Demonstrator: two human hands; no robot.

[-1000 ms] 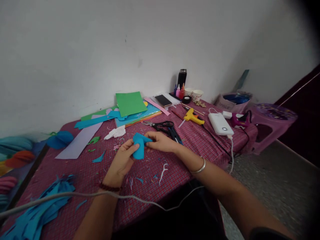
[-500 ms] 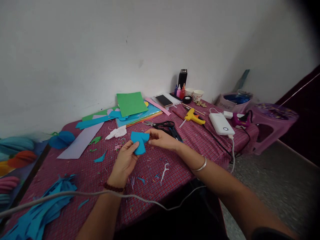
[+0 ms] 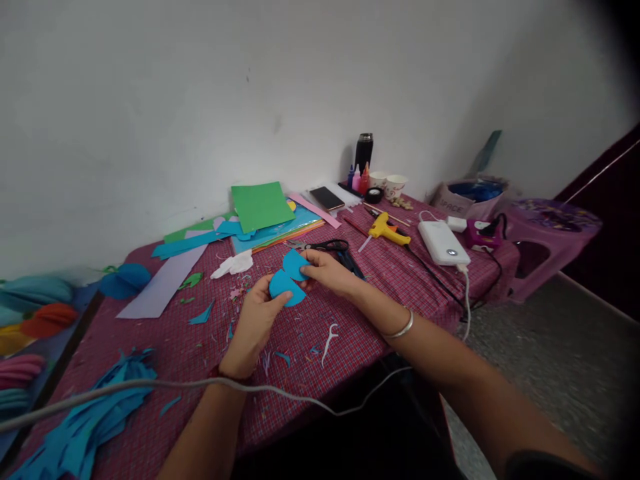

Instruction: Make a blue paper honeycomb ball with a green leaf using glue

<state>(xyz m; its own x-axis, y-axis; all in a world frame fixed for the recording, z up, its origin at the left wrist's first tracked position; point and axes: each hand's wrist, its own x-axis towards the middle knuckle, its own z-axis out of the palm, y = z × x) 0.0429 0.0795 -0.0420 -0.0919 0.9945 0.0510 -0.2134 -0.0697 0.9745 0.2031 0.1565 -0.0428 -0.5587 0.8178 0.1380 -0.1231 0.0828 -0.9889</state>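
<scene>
- At the far left, beyond the table edge, a rounded orange paper ornament (image 3: 49, 320) lies among others in teal, yellow and pink.
- Nearer you, a heap of cut blue paper strips (image 3: 95, 427) spreads over the checked tablecloth (image 3: 185, 360).
- A blue paper ornament (image 3: 125, 281) sits by the table's left edge, just beside a long lavender paper sheet (image 3: 163, 283).
- Next come a green paper scrap (image 3: 191, 281), a pointed blue scrap (image 3: 201, 315) and a crumpled white tissue (image 3: 233, 265).
- A pale cable (image 3: 215, 382) crosses the view in front of your left forearm.
- Your left hand (image 3: 254, 320) pinches the lower rounded blue paper piece (image 3: 286, 288), thumb on top and fingers behind.
- That piece is above the middle of the table, its edge meeting the upper blue paper piece (image 3: 295, 265); you cannot tell from here whether the two are joined.
- Behind them, a green square sheet (image 3: 263, 207) rests on a stack of coloured paper.
- Your right hand (image 3: 327, 275) grips the upper piece at its right side between thumb and fingers, near the black-handled scissors (image 3: 330, 245).
- A white floss pick (image 3: 329, 345) lies on the cloth below your right hand.
- Farther right are a smartphone (image 3: 327, 198), a black flask (image 3: 364, 153), a yellow glue gun (image 3: 387, 230) and a paper cup (image 3: 395, 187).
- A white power bank (image 3: 443, 243) lies near the right edge, with a pink stool (image 3: 537, 257) beyond.
</scene>
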